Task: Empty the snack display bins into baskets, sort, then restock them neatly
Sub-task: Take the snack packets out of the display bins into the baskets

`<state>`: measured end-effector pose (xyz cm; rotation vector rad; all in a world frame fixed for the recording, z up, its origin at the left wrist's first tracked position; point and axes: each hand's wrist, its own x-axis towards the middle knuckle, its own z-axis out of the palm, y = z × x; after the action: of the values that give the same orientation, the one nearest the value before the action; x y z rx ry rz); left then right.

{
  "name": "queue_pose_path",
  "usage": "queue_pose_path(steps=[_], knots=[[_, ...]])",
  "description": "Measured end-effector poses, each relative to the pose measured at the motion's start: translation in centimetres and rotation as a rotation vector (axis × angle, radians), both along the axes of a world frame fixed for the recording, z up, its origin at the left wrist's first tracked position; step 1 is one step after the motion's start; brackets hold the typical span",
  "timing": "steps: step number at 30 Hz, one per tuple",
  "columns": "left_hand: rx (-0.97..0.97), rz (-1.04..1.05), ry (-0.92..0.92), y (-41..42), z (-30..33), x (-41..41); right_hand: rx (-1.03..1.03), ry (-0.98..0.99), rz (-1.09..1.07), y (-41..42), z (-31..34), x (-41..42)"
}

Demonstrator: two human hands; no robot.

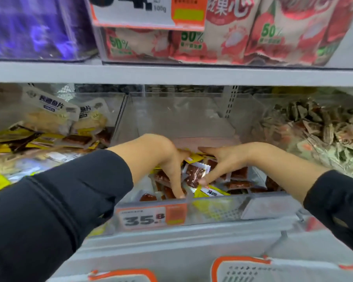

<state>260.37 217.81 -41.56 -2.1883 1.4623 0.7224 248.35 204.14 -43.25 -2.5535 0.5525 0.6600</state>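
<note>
Grey metal shelf board [171, 75] is running full width at 12 o'clock, carrying one purple-lit clear box [35, 27] and one clear box of red-and-white pouches [222, 41] marked 50%.

Three clear plastic display bins are sitting side by side below it. Left bin [118, 110], at 9 o'clock, is holding white and yellow fish-slice packs [49, 119], loosely heaped. Right bin [259, 110], at 3 o'clock, is piled with small brown-and-green wrapped pieces [314, 131], too many to count. Centre bin [222, 208] is the one being worked: mostly bare at the back, with a shallow layer of small flat sachets [238, 180] along the front wall at 6 o'clock. Sachets are showing reddish-brown contents in clear crimped film, plus a few yellow ones; roughly a dozen visible, exact count unclear.

Two arms in black sleeves are reaching in. Left hand [163, 159] is pointing fingers down into the sachets, fingertips touching the layer; cannot tell whether it is gripping any. Right hand [222, 161] is spreading its fingers down beside it, fingertips pinching one brown sachet [196, 175] between the two hands.

One orange-and-white price tag [151, 216] reading 35.8 is sticking on the centre bin's front.
</note>
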Motion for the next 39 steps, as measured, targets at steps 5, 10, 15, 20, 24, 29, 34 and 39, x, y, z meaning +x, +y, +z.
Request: queue_pose_path(steps=[5, 10, 15, 20, 24, 29, 34, 39], knots=[[0.029, 0.002, -0.094, 1.9, -0.4, -2.1, -0.175, 0.002, 0.108, 2.6, -1.3, 0.1], [-0.039, 0.04, -0.085, 2.9, -1.4, -1.8, -0.325, -0.045, 0.155, 4.4, -0.6, 0.1], [-0.226, -0.016, -0.082, 3.8, -0.5, -1.5, -0.425, -0.097, 0.188, 5.0, 0.2, 0.4], [-0.266, 0.011, -0.075, 3.6, 0.1, -1.7, -0.519, -0.129, 0.207, 5.1, 0.2, 0.2], [-0.163, 0.036, -0.032, 3.7, -0.2, -1.9, -0.485, -0.167, 0.209, 4.9, 0.2, 0.5], [-0.242, 0.015, -0.036, 3.9, -0.3, -1.5, -0.51, -0.231, 0.22, 4.9, 0.3, 0.2], [-0.414, -0.006, -0.085, 4.2, 0.2, -1.6, -0.481, -0.358, 0.145, 4.2, 0.7, -0.2], [-0.643, 0.051, -0.08, 5.0, 1.3, -2.0, -0.33, -0.485, 0.025, 4.7, 2.1, -1.5]])
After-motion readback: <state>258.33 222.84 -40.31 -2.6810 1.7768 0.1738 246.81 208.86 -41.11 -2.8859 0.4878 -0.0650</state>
